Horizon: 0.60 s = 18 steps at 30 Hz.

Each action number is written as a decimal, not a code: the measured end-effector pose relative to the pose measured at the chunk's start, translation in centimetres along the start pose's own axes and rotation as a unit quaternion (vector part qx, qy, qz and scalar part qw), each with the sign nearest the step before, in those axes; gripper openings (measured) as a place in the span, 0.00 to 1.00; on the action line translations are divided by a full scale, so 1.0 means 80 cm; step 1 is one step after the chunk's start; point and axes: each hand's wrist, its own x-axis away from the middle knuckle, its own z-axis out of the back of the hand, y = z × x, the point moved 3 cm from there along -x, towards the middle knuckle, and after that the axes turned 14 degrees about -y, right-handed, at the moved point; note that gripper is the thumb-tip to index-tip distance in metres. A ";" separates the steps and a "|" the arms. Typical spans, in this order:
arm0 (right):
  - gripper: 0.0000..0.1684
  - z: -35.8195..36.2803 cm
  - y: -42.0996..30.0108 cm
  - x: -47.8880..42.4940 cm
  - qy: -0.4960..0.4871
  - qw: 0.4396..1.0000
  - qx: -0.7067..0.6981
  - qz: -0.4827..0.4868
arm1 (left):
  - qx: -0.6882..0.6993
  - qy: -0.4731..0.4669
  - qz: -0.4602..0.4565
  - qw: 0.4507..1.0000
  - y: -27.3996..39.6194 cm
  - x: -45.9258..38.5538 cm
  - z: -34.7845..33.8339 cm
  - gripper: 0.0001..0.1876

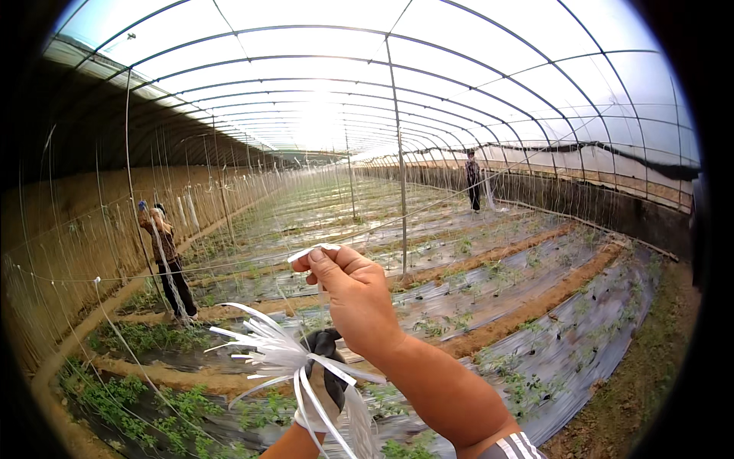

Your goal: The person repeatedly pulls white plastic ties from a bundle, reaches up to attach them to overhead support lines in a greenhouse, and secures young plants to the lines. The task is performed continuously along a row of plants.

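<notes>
My left hand (322,378), in a white glove with dark grey coated fingers, grips a bundle of white plastic strips (281,347). Their cut ends fan out to the left, and the long tails (360,427) hang below the wrist. Above it, my bare right hand (362,295) pinches one white strip (309,251) between thumb and fingers. This strip lies at the height of a thin wire (229,266) strung across the view; whether it loops around the wire I cannot tell.
A person (166,258) with raised hands stands at the left among hanging strings. Another person (473,181) is farther off, right of centre. A metal post (397,160) rises ahead. Young plants (137,401) grow in rows through plastic mulch film (550,356). One white string (129,338) slants down from the wire.
</notes>
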 end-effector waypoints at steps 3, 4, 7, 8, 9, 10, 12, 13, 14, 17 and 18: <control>0.15 -0.009 0.057 0.041 -0.097 0.990 -0.014 -0.101 | 0.010 -0.029 0.101 0.994 0.003 0.034 0.063 0.21; 0.14 -0.005 0.095 0.062 -0.116 0.985 -0.025 -0.128 | -0.057 0.067 0.083 0.993 0.004 0.048 0.069 0.21; 0.15 0.007 0.221 0.165 -0.138 0.961 -0.059 -0.234 | -0.127 0.203 0.144 0.960 -0.012 0.112 0.177 0.18; 0.15 0.021 0.256 0.216 -0.110 0.956 -0.044 -0.270 | -0.096 0.225 0.189 0.951 -0.032 0.136 0.203 0.17; 0.16 0.021 0.304 0.270 -0.102 0.945 -0.052 -0.306 | -0.105 0.232 0.231 0.939 -0.056 0.173 0.247 0.17; 0.16 0.026 0.344 0.326 -0.100 0.940 0.040 -0.323 | -0.143 0.191 0.294 0.925 -0.078 0.230 0.297 0.18; 0.18 0.019 0.409 0.427 -0.126 0.906 0.121 -0.385 | -0.477 -0.088 0.425 0.764 -0.105 0.392 0.425 0.18; 0.19 0.018 0.441 0.469 -0.148 0.882 0.121 -0.430 | -0.719 -0.277 0.346 0.536 -0.116 0.487 0.494 0.18; 0.19 0.032 0.467 0.512 -0.154 0.851 0.160 -0.476 | -0.558 -0.128 0.512 0.641 -0.103 0.514 0.464 0.17; 0.21 0.084 0.504 0.575 -0.172 0.797 0.329 -0.476 | -0.250 0.175 0.764 0.569 -0.004 0.604 0.391 0.17; 0.23 0.098 0.491 0.564 -0.174 0.759 0.328 -0.534 | -0.264 0.178 0.814 0.485 0.031 0.659 0.398 0.17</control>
